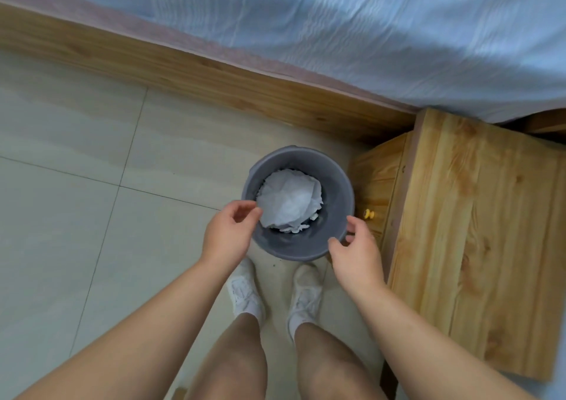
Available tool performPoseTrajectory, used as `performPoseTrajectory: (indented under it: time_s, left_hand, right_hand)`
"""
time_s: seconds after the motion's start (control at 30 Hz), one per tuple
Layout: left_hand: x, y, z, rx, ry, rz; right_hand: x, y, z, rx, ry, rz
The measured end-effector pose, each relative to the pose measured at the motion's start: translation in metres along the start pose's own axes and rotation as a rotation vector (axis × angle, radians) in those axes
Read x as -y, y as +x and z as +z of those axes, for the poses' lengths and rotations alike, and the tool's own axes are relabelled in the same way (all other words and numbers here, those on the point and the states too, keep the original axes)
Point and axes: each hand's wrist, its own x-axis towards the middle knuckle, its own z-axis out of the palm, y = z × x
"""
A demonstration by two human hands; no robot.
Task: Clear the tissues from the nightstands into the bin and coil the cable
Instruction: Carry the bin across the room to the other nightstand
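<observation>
Legs and shoes: the person stands with the white shoes (245,292) on the tiled floor (76,216), toes just beside the bin.
Left hand: the left hand (228,231) hovers over the near-left rim, fingers loosely curled, nothing held; in this view its fingertips meet the edge of the paper, but I cannot tell if they touch it.
Right hand: the right hand (355,252) hovers over the near-right rim, fingers relaxed and a little spread, nothing held.
Bin: the grey bin (337,182) stands upright on the floor, between the two hands and below them.
Tissues: the white tissues (289,200) lie crumpled inside the bin, more to the left hand's side.
Key relation: the nightstand (477,216) is to the right, close beside the bin, so the right hand is the nearer one for it.
Knob: the yellow knob (368,214) on its front points toward the bin.
Cable: not in view; I judge the coiling is not yet done.
Far side: wooden bed frame (214,72), then the pale blue sheet (367,32).
</observation>
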Motion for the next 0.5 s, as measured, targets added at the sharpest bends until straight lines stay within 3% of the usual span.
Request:
performPoseTrajectory:
  time_s: [0.13,0.33,0.5]
  left_hand:
    - [0.017,0.023,-0.006,0.054,0.143,-0.034]
    - [0.035,0.075,0.001,0.253,0.008,-0.194]
    - [0.04,0.111,0.005,0.421,-0.08,-0.229]
  right_hand:
    - [-0.015,0.019,0.018,-0.08,0.043,0.178]
    - [-0.038,0.074,0.058,-0.15,0.348,0.555]
    - [-0.056,0.098,0.079,-0.131,0.43,0.558]
